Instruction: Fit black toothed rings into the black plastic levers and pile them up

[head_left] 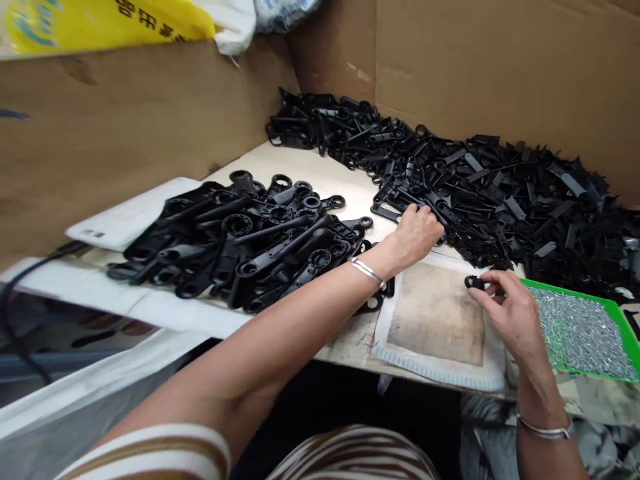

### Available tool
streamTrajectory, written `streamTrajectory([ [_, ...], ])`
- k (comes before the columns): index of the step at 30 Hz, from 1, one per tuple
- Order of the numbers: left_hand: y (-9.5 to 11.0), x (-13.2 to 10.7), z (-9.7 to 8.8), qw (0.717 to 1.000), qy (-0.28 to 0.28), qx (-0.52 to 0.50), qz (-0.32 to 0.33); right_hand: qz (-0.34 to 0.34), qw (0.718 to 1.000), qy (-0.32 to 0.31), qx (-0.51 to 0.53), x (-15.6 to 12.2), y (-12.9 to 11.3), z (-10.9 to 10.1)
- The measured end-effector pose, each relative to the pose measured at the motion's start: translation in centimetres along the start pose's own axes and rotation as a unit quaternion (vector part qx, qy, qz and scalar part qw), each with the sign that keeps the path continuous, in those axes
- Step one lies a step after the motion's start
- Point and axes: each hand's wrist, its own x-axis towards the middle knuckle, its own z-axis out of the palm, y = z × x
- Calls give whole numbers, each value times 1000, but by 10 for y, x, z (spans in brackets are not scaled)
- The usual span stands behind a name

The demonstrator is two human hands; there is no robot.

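My left hand reaches to the near edge of a pile of black plastic parts. Its fingers are curled down among the parts, and the fingertips are hidden. Just beside it lies a black frame-like part. Over the right side of a worn cloth-edged mat, my right hand pinches a small black plastic part with a ringed end between thumb and fingers. The rest of that part is covered by the fingers.
Long black ring-ended plastic arms are heaped on the left. A green tray of small silvery metal pieces stands at the right. A white flat slab with a black cable lies far left. Cardboard walls enclose the back.
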Motion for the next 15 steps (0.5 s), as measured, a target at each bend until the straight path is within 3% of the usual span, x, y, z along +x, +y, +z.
streamTrajectory([
  [3,-3,14,11,999,-11,-29,9,18,988,-108,106,-10,-6,9],
  [5,-5,17,8,998,-15,-56,6,14,983,-152,104,-15,-8,13],
  [11,-4,-6,-27,980,-25,-194,-46,-41,992,-119,-28,-18,3,14],
  [14,6,-29,-34,956,-45,-285,-53,-52,988,-124,-76,-21,8,15],
  [15,11,-37,-34,936,-54,-342,-60,-58,987,-127,-81,-22,9,15],
])
